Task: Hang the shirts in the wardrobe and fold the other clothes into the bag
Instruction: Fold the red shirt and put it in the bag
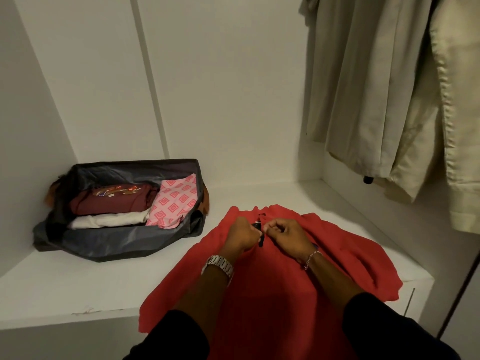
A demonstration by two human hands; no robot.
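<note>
Where the shelf meets the hands: a red garment [272, 281] lies spread flat on the white shelf [78, 281], its near edge hanging over the front.
Left hand [242, 232]: fingers curled, pinching a small black strip [260, 236] at the middle of the garment's far edge; a metal watch [219, 266] sits on the wrist.
Right hand [288, 235]: fingers curled, pinching at the same black strip, just beside the left hand; a thin bracelet [313, 258] is on the wrist.
Sleeves: dark, covering both forearms near the bottom edge.
Bag [124, 245]: dark grey, open on top, standing on the shelf to the left of the red garment, close to it but apart.
Inside the bag: a folded maroon piece [111, 202] at the back left, a folded white piece [109, 220] in front of it, a pink patterned piece [174, 201] along the right side.
Hanging clothes [376, 87]: pale beige garments hang in the wardrobe at the upper right, above the shelf's right end.
</note>
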